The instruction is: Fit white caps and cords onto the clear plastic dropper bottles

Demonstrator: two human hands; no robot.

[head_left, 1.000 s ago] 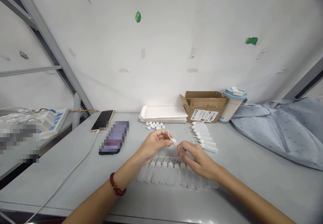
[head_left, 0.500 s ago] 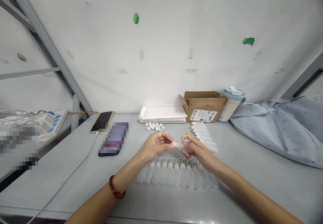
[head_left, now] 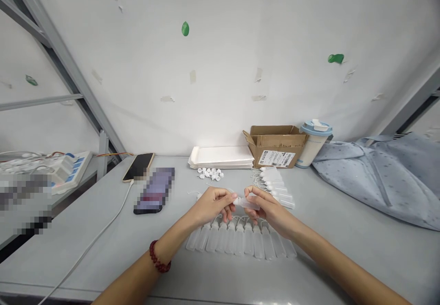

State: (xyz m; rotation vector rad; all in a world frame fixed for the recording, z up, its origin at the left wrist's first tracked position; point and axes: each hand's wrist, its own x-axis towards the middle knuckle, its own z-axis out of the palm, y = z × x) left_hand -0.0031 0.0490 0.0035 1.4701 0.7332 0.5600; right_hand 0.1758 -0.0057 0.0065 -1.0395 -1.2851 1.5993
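Between my two hands is a small translucent plastic bottle [head_left: 250,203], lying roughly level above the table. My left hand [head_left: 216,205] pinches the white cap [head_left: 237,200] at its neck end between thumb and fingers. The bottle's body is gripped by the fingers of my right hand [head_left: 266,204]. Just below my hands lies a row of similar translucent bottles [head_left: 239,241] with thin white loops at their necks. Loose white caps [head_left: 210,173] are heaped beyond my left hand. More bottles with white caps [head_left: 280,188] lie in a stack past my right hand.
At the back stand a stack of white envelopes [head_left: 223,156], an open cardboard box [head_left: 277,147] and a lidded cup [head_left: 312,144]. Blue patterned fabric [head_left: 374,181] covers the right side. Two phones, one black-screened [head_left: 138,166] and one purple [head_left: 154,190], lie left, near a white cable [head_left: 99,236].
My left hand has rolled over the cap, its fingers now curled lower and its back turned more upward. The right hand still grips the bottle in nearly the same place.
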